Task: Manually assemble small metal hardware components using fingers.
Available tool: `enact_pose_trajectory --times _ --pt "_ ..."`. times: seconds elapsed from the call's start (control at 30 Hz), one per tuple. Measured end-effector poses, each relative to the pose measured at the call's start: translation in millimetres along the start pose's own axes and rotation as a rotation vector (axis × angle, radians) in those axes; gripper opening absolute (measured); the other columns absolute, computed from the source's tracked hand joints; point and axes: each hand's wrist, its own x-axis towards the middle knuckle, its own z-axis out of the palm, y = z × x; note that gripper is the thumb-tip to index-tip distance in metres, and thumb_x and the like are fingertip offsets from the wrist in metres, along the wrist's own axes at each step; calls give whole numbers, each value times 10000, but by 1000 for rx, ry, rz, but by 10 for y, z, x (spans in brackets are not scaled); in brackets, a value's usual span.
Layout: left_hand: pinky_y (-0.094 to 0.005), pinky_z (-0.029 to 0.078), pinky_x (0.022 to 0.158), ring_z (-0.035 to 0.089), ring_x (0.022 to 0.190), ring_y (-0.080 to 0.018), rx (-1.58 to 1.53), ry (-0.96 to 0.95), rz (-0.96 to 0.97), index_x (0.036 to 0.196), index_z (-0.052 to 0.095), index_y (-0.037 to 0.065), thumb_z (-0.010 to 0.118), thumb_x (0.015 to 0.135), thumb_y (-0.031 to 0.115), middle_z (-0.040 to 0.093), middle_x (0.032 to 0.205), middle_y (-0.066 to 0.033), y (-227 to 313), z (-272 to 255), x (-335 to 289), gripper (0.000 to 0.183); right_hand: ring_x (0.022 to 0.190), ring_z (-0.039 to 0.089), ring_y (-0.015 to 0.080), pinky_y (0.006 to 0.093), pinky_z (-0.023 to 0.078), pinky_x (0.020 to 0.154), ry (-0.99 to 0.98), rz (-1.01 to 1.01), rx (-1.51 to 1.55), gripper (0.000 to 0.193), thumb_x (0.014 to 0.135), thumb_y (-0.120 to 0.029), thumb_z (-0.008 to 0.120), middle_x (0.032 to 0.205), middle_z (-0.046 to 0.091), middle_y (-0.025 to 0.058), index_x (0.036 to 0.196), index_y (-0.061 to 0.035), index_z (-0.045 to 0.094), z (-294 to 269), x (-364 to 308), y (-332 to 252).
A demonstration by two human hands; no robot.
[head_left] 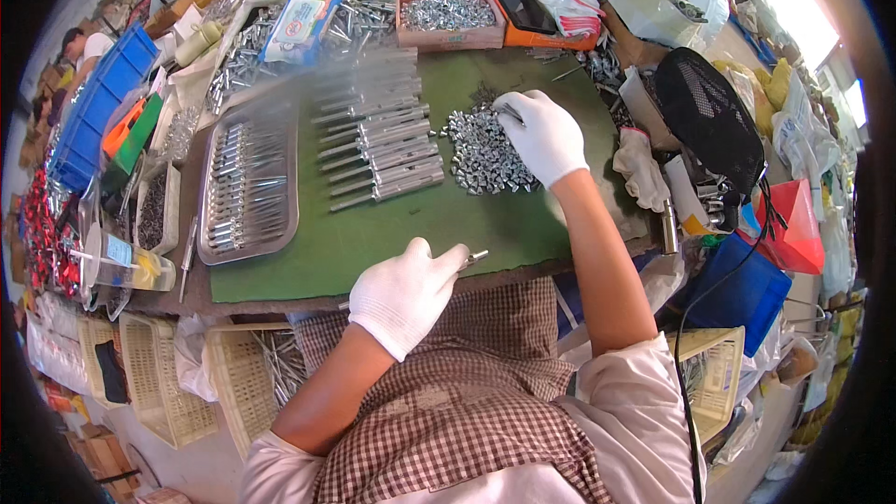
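Note:
Both my hands wear white gloves. My left hand (404, 295) is at the near edge of the green mat (373, 243) and pinches a thin metal rod (471, 259) whose tip sticks out to the right. My right hand (543, 135) reaches over a pile of small silver metal caps (481, 154) in the middle of the mat, with its fingertips closed on one small piece at the pile's top. A row of long metal tubes (378, 145) lies left of the pile.
A metal tray (250, 189) of rods sits at the mat's left. A pink box (448, 19) of silver parts stands at the back. Black mesh cover (709, 117) and a red bag (793, 224) are on the right. Cream baskets (168, 373) stand lower left.

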Motion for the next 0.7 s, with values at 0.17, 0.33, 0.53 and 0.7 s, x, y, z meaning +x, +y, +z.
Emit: enact_pose_trajectory --times 0.17,0.33,0.53,0.7 --pt "-411 542 524 649 596 -278 -6 9 11 1137 676 272 613 967 297 554 817 -85 -27 0 -12 183 894 680 373 469 544 788 -158 34 -115 164 897 -242 621 952 698 147 942 -157 754 -28 191 21" --pt "-412 545 540 649 616 -286 -27 -6 16 1161 657 282 609 967 306 561 836 -82 -36 -14 -18 202 949 690 376 494 541 814 -98 212 -245 218 907 -245 585 982 732 164 967 -123 755 -31 677 341" --pt "-419 545 541 647 613 -290 -28 -19 20 1150 654 278 609 966 306 557 832 -87 -19 -33 -31 192 1061 699 376 482 547 926 -324 353 -351 237 912 -270 641 1107 740 176 1007 -71 728 320 1088 666" --pt "-423 541 535 644 606 -296 -41 -58 11 1173 645 285 610 967 316 552 834 -87 -15 -41 -13 211 1035 704 384 499 551 905 -253 184 -333 237 913 -209 618 1073 730 220 1064 -50 711 486 1248 587"
